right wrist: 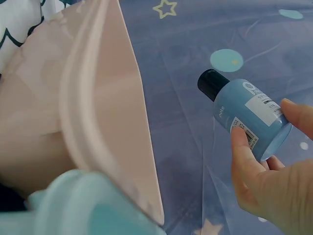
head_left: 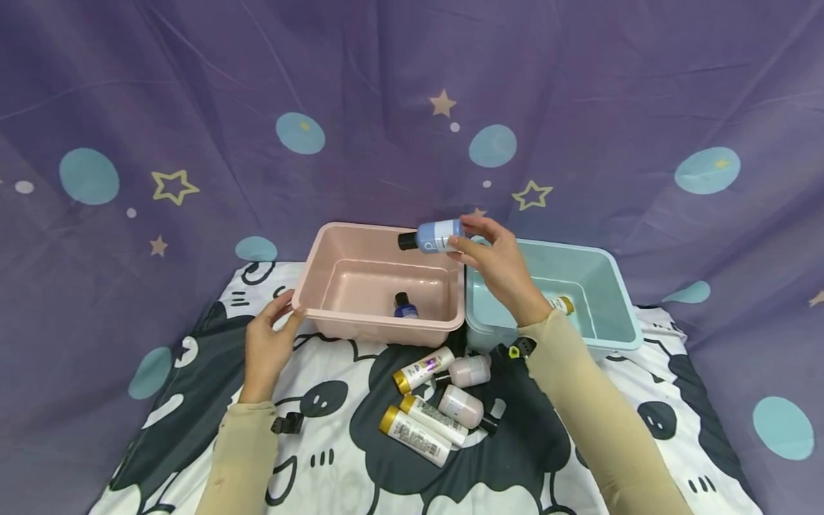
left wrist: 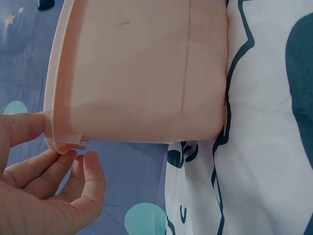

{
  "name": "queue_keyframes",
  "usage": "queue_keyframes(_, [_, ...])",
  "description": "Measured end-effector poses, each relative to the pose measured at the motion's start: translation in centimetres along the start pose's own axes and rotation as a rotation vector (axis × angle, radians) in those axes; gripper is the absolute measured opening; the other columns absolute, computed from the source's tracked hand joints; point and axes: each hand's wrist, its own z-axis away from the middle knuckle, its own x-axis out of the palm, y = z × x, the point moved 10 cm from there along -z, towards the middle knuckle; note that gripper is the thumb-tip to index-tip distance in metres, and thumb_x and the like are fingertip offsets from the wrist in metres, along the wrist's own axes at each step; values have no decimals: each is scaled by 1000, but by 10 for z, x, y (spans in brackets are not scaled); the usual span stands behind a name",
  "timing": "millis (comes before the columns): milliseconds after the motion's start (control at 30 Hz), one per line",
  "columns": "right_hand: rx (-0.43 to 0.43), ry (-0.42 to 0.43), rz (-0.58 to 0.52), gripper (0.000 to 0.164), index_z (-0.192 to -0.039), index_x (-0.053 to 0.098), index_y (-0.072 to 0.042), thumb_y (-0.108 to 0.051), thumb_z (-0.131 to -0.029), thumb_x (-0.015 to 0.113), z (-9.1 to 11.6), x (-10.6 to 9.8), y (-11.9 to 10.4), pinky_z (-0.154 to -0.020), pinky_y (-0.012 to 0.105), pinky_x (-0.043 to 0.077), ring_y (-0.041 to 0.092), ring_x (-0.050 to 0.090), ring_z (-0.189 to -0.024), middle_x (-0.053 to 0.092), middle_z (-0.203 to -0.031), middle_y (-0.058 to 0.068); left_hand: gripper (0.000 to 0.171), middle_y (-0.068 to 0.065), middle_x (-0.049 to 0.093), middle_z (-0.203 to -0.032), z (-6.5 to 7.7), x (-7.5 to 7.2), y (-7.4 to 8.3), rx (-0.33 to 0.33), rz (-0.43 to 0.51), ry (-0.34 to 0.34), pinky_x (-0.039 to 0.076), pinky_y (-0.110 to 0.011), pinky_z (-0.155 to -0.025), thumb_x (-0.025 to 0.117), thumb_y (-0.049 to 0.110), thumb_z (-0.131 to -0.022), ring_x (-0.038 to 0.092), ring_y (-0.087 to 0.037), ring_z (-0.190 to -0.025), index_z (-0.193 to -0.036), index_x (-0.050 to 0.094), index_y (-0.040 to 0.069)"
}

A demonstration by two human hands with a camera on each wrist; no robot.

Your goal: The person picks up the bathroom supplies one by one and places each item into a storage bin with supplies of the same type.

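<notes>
Pinching the blue bottle (head_left: 440,237) by its base end, the right hand's grip (head_left: 498,265) is at the far edge of the pink tub (head_left: 373,326), towards its right corner. From that grip the bottle points left, black cap (head_left: 408,241) outermost, its long axis roughly along that far edge. How high it is above the rim I cannot tell. The right hand is nearer it; the left hand (head_left: 265,350) pinches the tub's near left corner. Inside, a dark bottle (head_left: 404,309) lies by the near edge. The teal tub (head_left: 566,250) stands just right.
</notes>
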Motion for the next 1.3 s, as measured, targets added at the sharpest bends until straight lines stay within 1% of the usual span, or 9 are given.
queue_keyframes(133, [10, -3, -8, 54, -136, 51, 5, -2, -89, 75, -24, 17, 5, -92, 41, 54, 34, 59, -112, 46, -131, 21, 43, -14, 66, -127, 0, -2, -1, 2, -2, -1, 45, -16, -81, 72, 17, -95, 59, -26, -120, -135, 63, 4])
queue_keyframes(267, [39, 11, -13, 51, -134, 51, 7, 2, -88, 75, -45, 27, 18, -91, 41, 54, 33, 58, -113, 50, -127, 22, 44, -14, 66, -127, 1, -2, -2, 2, 4, -1, 44, -18, -84, 72, 19, -95, 59, -25, -120, -135, 63, 5])
queue_keyframes(533, [138, 43, 102, 51, -131, 53, 8, 1, -86, 76, -68, 34, 49, -86, 38, 57, 30, 62, -107, 56, -122, 20, 43, -12, 65, -130, 6, -1, -2, 0, 24, -14, 46, -23, -89, 72, 15, -94, 59, -27, -121, -135, 63, 4])
queue_keyframes(733, [242, 46, 157, 50, -131, 51, 7, -2, -88, 75, -73, 37, 68, -88, 41, 56, 32, 65, -105, 57, -123, 21, 44, -12, 65, -130, 5, -4, -1, 5, 35, -2, 47, -27, -90, 73, 15, -94, 59, -27, -120, -135, 63, 4])
queue_keyframes(867, [280, 51, 224, 50, -131, 51, 6, -3, -88, 75, -74, 34, 78, -91, 45, 54, 33, 64, -104, 57, -125, 21, 44, -10, 64, -131, 4, -6, -1, 3, 42, 0, 47, -26, -90, 73, 17, -94, 59, -26, -120, -136, 62, 5])
queue_keyframes(933, [283, 58, 251, 48, -131, 52, 7, -1, -89, 73, -73, 31, 82, -93, 48, 53, 35, 63, -105, 57, -122, 22, 45, -10, 64, -131, 4, -6, -2, 7, 45, -2, 47, -22, -88, 73, 17, -95, 59, -26, -120, -136, 62, 4])
queue_keyframes(1100, [244, 83, 206, 40, -129, 52, 11, 8, -91, 61, -71, 28, 85, -93, 49, 53, 43, 62, -104, 59, -103, 18, 44, -11, 65, -130, 3, -6, 0, 17, 50, 1, 44, -14, -85, 73, 15, -94, 59, -26, -120, -135, 63, 4])
queue_keyframes(1200, [223, 94, 152, 38, -129, 52, 12, 9, -92, 58, -69, 26, 82, -85, 44, 57, 36, 64, -89, 59, -94, 13, 44, -12, 65, -130, 4, -7, 1, 14, 53, 2, 44, -14, -86, 73, 15, -94, 59, -26, -120, -135, 63, 3])
queue_keyframes(1300, [203, 90, 117, 38, -132, 52, 12, 5, -95, 58, -64, 25, 71, -78, 38, 59, 25, 63, -80, 59, -96, 13, 44, -12, 65, -130, 4, -7, 0, 8, 54, 0, 44, -14, -86, 73, 15, -94, 59, -27, -120, -135, 63, 3])
